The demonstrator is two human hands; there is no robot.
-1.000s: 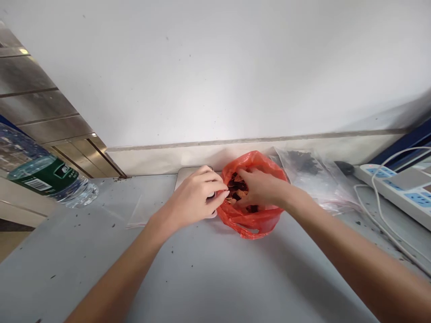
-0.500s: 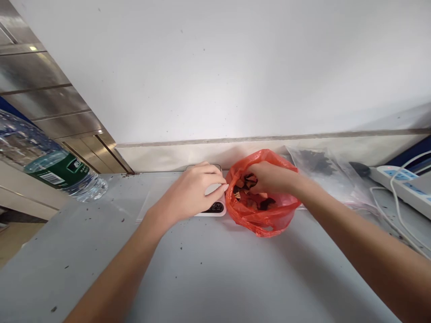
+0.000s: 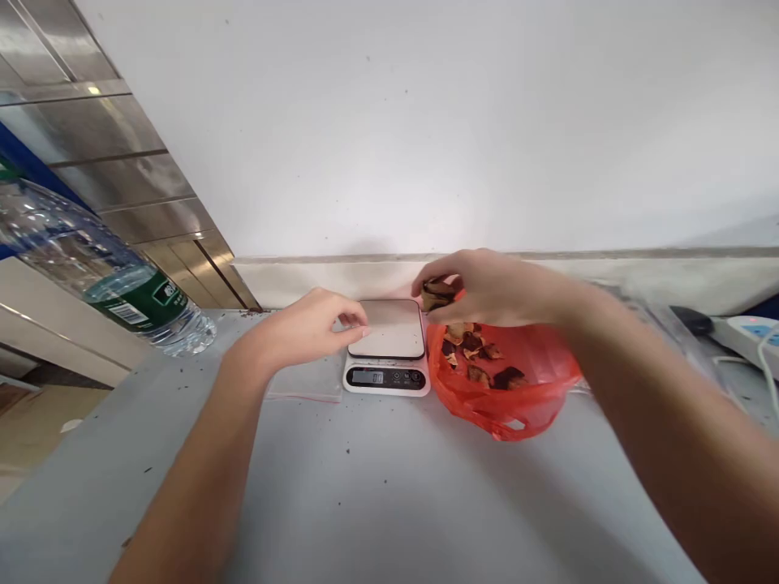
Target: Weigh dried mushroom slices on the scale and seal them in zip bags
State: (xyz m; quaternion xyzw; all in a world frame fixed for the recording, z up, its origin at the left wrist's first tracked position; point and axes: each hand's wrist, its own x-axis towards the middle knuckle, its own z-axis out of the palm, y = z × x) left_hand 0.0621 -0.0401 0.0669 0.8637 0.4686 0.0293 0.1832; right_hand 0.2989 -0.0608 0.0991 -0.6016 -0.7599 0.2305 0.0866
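A white digital scale [image 3: 389, 332] sits against the wall with a bare weighing plate, its display apparently showing zero. My left hand [image 3: 316, 328] hovers at the plate's left edge, thumb and fingers apart, holding nothing. Right of the scale stands an open red plastic bag [image 3: 539, 365] with several dried brown slices [image 3: 478, 349] inside; their exact kind is unclear. Between the thumb and fingers of my right hand [image 3: 480, 284], above the bag's far left rim, is a clump of dried brown slices [image 3: 436, 294].
A clear zip bag [image 3: 310, 380] lies flat left of the scale, partly under my left hand. At the left stands a large water bottle [image 3: 139, 296] with a green label. A power strip [image 3: 751, 332] with white cable lies at the right. Dark crumbs dot the grey table [image 3: 365, 519].
My right hand has come up out of the red bag with dried slices and moved left toward the scale. My left hand has drawn back left, uncovering the scale's plate and display.
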